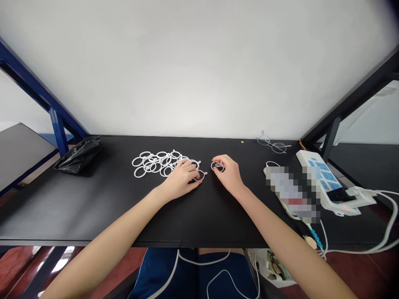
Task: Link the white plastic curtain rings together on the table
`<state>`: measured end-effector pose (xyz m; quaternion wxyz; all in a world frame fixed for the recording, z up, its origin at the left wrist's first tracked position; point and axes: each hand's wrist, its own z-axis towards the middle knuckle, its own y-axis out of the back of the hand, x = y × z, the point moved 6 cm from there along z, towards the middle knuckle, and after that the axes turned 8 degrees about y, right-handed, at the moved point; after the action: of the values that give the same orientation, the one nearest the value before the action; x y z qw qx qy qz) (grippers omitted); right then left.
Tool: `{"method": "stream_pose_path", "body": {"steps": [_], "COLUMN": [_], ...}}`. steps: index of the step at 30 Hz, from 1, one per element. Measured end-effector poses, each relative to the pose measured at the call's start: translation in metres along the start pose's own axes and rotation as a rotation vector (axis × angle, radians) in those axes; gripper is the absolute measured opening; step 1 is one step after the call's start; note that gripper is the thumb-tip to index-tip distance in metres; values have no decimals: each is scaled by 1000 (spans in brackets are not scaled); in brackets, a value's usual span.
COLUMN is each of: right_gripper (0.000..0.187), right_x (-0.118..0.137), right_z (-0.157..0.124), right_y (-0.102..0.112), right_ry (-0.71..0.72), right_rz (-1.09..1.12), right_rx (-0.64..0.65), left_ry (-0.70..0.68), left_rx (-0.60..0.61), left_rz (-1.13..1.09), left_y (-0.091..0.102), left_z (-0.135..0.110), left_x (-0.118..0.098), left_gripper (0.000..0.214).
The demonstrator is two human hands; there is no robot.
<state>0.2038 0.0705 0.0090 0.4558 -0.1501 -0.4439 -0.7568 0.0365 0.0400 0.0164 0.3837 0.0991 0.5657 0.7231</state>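
Note:
A pile of several white plastic rings (pixel 157 162) lies on the black table (pixel 109 199), left of centre. My left hand (pixel 182 179) rests at the pile's right edge, fingers curled and pressed on one white ring (pixel 201 175) that lies on the table. My right hand (pixel 227 171) is just to the right, fingers pinched round a small white ring (pixel 217 167) held just above the table. The two hands are a few centimetres apart.
A crumpled black plastic bag (pixel 79 154) lies at the table's left. Glasses (pixel 274 145) sit at the back right. A white power strip (pixel 326 180) with cables, and a blurred-out object (pixel 291 193), occupy the right end. A white wall stands behind.

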Motion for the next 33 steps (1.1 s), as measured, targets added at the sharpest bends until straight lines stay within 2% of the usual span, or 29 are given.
{"method": "stream_pose_path", "body": {"steps": [9, 22, 33], "right_gripper": [23, 10, 15], "right_x": [5, 8, -2], "right_z": [1, 1, -3], "right_y": [7, 17, 16], "right_ry": [-25, -39, -131], "right_rz": [47, 95, 197], "right_rx": [-77, -209, -244], "left_ry": [1, -3, -12], "left_rx": [5, 7, -4], "left_rz": [14, 10, 21], "left_y": [0, 0, -1], "left_z": [0, 0, -1], "left_x": [1, 0, 1], "left_gripper": [17, 17, 17]}}
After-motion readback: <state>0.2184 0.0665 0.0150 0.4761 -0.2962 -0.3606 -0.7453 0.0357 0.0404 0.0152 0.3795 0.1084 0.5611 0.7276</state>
